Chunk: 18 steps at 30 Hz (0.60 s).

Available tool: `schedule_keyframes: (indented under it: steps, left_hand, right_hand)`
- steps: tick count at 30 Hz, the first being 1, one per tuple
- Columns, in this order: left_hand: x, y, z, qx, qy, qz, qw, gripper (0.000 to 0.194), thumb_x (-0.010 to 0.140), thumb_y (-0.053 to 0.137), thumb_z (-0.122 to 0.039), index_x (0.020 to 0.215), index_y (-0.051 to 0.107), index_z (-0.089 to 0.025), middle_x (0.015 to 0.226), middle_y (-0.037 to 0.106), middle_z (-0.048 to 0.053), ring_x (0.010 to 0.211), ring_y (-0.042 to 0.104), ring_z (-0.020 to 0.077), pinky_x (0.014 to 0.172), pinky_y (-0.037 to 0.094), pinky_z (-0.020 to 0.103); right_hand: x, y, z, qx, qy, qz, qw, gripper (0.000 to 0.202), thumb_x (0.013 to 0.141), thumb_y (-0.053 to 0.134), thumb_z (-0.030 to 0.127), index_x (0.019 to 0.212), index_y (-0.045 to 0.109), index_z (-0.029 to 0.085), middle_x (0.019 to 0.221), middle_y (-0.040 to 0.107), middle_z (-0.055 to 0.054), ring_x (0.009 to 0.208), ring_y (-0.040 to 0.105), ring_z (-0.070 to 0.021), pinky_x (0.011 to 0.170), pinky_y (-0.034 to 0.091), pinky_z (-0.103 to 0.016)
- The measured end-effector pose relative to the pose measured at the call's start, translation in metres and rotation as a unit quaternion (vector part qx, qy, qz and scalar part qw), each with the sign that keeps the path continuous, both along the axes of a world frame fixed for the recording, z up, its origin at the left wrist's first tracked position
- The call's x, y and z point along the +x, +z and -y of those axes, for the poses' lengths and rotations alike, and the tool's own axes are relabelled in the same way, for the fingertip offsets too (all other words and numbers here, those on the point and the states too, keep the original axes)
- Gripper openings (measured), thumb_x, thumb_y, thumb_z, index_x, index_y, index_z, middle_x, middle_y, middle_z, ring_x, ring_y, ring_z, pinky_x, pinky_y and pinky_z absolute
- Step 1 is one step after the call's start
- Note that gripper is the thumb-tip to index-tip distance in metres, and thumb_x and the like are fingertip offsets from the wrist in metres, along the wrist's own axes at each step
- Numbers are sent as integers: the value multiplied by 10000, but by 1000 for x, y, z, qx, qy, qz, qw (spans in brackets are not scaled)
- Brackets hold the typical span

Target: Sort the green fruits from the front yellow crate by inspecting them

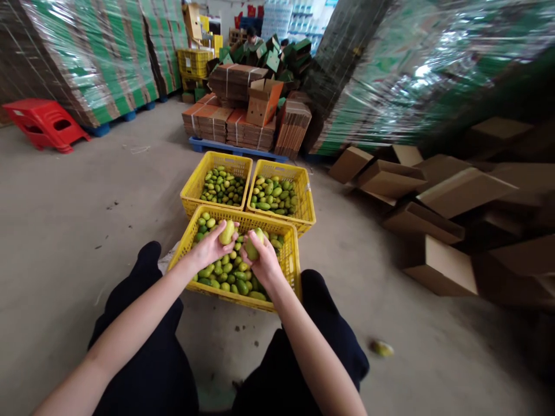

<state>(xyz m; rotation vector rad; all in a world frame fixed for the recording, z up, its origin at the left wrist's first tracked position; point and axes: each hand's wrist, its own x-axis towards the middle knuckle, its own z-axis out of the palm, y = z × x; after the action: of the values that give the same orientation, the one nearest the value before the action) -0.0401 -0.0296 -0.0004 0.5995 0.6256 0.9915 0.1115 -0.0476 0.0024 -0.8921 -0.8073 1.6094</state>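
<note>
My left hand point(214, 245) is closed round a yellow-green mango point(226, 233), held above the near yellow crate point(296, 268). Beside it, my right hand point(265, 260) grips a greener mango point(254, 245). The two hands are close together but apart. Below them, many small green and yellowish mangoes point(225, 271) fill the near crate, which stands between my knees. Behind it stand two more yellow crates, the left one point(189, 199) with small green mangoes point(223, 186) and the right one point(309, 202) with larger ones point(277, 193).
A red stool point(47, 122) stands far left. Flattened cartons point(210, 121) lie stacked on a blue pallet point(236, 148), with a person point(252, 41) behind. Open cardboard boxes point(446, 266) are heaped at right. A single fruit point(381, 348) lies on the floor. Wrapped stacks point(104, 63) line both sides.
</note>
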Motion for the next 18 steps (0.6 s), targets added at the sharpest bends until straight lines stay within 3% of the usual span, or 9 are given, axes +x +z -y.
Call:
schedule_keyframes:
  steps: [3,8,12,18]
  left_hand:
    - [6,-1,1,-18,33,9,999,367,824,646,-522,745,582,-169,646,527,-33,414,360,37,430,340,200]
    - [12,-2,-4,-66,97,40,992,357,883,573,-501,765,591,-165,680,540,-2,507,467,76,479,400,214]
    - [16,-3,-5,-79,96,78,989,302,927,534,-422,834,631,-152,637,527,-7,492,462,76,472,408,197]
    - [17,-2,-5,-121,101,71,985,373,947,506,-421,744,600,-122,605,552,6,465,508,72,447,443,169]
  right_hand:
    - [-1,0,2,-2,12,-4,1000,430,779,613,640,774,430,251,619,557,63,361,404,-85,327,205,-218]
    - [-1,-9,-3,-57,-21,4,998,404,769,637,620,819,483,249,699,600,28,537,549,-141,386,328,-228]
    - [1,-18,-7,-101,-26,-20,994,432,757,624,655,832,558,235,675,611,-4,570,571,-170,436,415,-277]
    - [5,-10,-7,-170,26,-133,976,432,725,660,632,738,610,204,614,610,-1,492,515,-130,406,385,-249]
